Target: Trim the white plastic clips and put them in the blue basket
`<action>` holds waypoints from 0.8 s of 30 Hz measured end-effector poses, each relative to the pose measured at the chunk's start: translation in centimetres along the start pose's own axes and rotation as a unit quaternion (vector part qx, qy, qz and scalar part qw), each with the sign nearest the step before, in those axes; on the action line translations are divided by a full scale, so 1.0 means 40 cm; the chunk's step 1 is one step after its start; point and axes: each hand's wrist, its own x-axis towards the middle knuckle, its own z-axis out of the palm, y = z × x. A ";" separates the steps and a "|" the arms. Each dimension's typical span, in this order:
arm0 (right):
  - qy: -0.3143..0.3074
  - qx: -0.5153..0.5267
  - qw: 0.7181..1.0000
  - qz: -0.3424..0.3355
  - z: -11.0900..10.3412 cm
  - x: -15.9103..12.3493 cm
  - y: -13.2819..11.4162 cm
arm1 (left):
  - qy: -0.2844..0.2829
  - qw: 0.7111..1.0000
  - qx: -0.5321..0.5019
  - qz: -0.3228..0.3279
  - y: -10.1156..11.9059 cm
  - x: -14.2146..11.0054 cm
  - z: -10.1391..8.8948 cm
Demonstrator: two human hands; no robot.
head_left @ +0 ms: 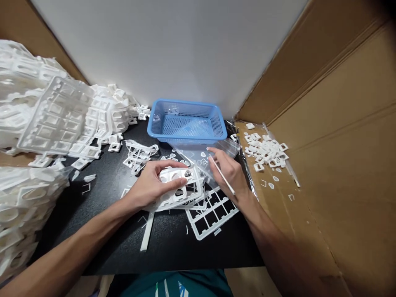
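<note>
My left hand (147, 185) grips a white moulded plastic sheet (168, 200) with round and squarish openings, its thumb lying across the top. To the right, my right hand (231, 172) is closed around a thin white stick (223, 176) that slants across the fingers. A tiny white piece at the right index fingertip is too small to make out. Beneath both hands lies an empty white grid frame (198, 236), partly covered by the held sheet. Small white ring-like bits (203, 154) rest on a clear plastic bag (193, 152) just beyond the hands.
A blue basket (187, 138) stands at the back. Tall stacks of white moulded sheets (58, 111) crowd the left side. Loose white square parts (266, 150) are heaped on cardboard at right. Tangled white scrap frames (139, 154) and a flat white strip (147, 233) lie on the black table (114, 251).
</note>
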 end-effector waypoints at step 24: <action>-0.189 0.289 0.938 -0.037 -0.036 -0.023 -0.088 | -0.115 0.979 0.160 0.049 -0.042 0.003 -0.005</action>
